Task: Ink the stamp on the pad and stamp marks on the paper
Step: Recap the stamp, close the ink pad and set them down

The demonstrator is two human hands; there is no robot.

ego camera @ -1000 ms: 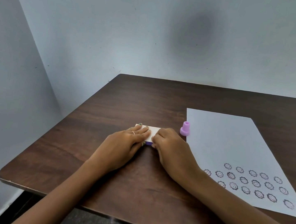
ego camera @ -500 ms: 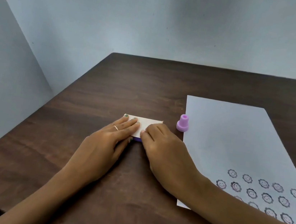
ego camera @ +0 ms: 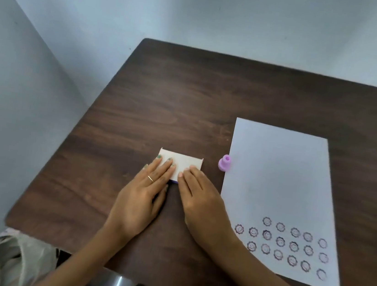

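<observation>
Head view: small lilac stamp (ego camera: 224,163) upright

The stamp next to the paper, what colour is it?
Light purple. The stamp stands upright at the paper's left edge, seen clearly in the head view.

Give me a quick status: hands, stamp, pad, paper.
Both hands, left and right, flat on white ink pad box. Stamp standing free beside paper. Nothing in the way.

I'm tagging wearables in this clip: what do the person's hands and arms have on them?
Both forearms are bare, with no sleeves, watch or bracelet in view. The left hand wears a thin metal ring on one finger, and its nails carry green polish. The right hand shows no ring; its nails cannot be made out.
</observation>
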